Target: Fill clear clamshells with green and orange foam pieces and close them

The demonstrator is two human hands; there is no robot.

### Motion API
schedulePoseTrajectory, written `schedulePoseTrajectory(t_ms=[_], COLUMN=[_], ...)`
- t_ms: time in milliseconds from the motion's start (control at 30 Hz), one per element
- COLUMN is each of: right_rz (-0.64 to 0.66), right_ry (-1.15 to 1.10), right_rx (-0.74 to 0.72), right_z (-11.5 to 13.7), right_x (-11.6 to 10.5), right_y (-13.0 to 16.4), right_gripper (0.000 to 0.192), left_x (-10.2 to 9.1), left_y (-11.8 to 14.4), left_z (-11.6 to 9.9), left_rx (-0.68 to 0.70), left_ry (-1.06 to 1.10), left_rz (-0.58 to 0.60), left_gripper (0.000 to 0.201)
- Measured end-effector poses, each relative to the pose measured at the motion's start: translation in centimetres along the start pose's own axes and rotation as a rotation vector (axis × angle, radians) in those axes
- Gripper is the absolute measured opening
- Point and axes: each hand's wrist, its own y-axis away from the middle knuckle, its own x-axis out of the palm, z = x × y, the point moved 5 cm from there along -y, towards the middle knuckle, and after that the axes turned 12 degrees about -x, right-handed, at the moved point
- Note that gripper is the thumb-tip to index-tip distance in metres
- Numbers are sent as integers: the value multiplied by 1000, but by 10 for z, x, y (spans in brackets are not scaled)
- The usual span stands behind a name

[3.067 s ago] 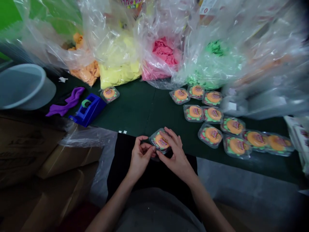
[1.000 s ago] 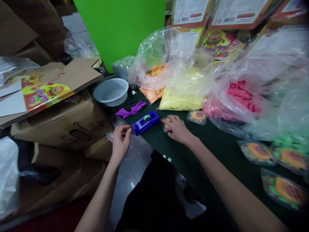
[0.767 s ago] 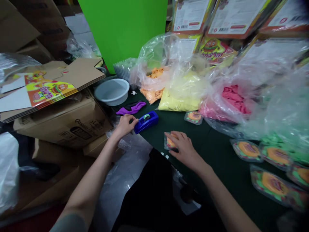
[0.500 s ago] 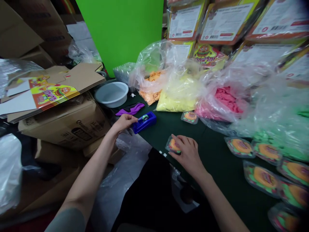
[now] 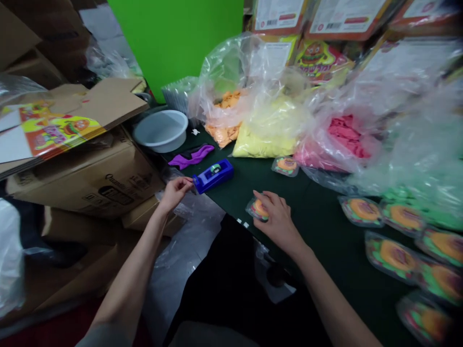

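At the cutter end of a blue tape dispenser point(image 5: 214, 178), the fingertips of my left hand point(image 5: 175, 193) are pinched on the end of the clear tape, which hardly shows. The greenish tape roll point(image 5: 215, 169) sits inside the dispenser. My right hand point(image 5: 278, 218) curls its thumb and fingers around a small clear plastic pack point(image 5: 253, 210) with a burger-shaped candy in it, resting on the dark green table; the fingers hide its right part. Two small white bits of tape point(image 5: 242, 223) stick to the table edge between my hands.
Bags of orange point(image 5: 224, 130), yellow point(image 5: 265, 144), pink point(image 5: 347, 137) and green pieces line the table's back. Several filled packs point(image 5: 394, 255) lie at right, another point(image 5: 285, 166) near the yellow bag. A grey basin point(image 5: 162, 132), purple cloth point(image 5: 191, 156) and cardboard boxes point(image 5: 83, 178) are at left.
My left hand has moved left and slightly down, from over the dispenser to just beyond its cutter end. My right hand stays at the pack. The view has shifted slightly.
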Motion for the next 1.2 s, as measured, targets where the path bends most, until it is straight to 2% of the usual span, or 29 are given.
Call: schedulePoseTrajectory(t_ms=[100, 200, 267, 300, 367, 467, 567, 667, 733, 900, 1067, 1200], right_rz=[-39, -78, -103, -115, -135, -152, -159, -170, -187, -229, -321, -383], right_ry=[-38, -43, -16, 8, 59, 79, -16, -206, -317, -431, -369, -306], right_rx=[75, 187, 289, 338, 422, 503, 495, 470, 463, 425, 471, 473], right_z=[8, 5, -1, -3, -2, 6, 17, 19, 17, 15, 17, 18], right_x=[-26, -53, -62, -64, -61, -48, -40, -40, -42, -43, -38, -35], right_y=[13, 47, 79, 95, 126, 159, 176, 185, 189, 194, 193, 192], right_gripper=[71, 72, 71, 70, 68, 69, 76, 82, 83, 74, 66, 52], left_x=[-5, -11, 0, 13, 49, 124, 192, 231, 243, 250, 252, 253], left_y=[14, 41, 65, 78, 110, 166, 213, 237, 243, 247, 246, 244], left_z=[3, 5, 12, 16, 24, 30, 35, 42, 46, 52, 56, 61], left_rx=[47, 93, 49, 9, -85, -198, -320, -396, -405, -379, -400, -455], left_ry=[18, 42, 43, 47, 68, 104, 204, 346, 414, 472, 399, 343], left_rz=[-105, -278, -276, -231, -91, 190, 453, 579, 603, 579, 505, 510], left_gripper=[36, 35, 31, 29, 27, 25, 26, 43, 51, 41, 41, 46])
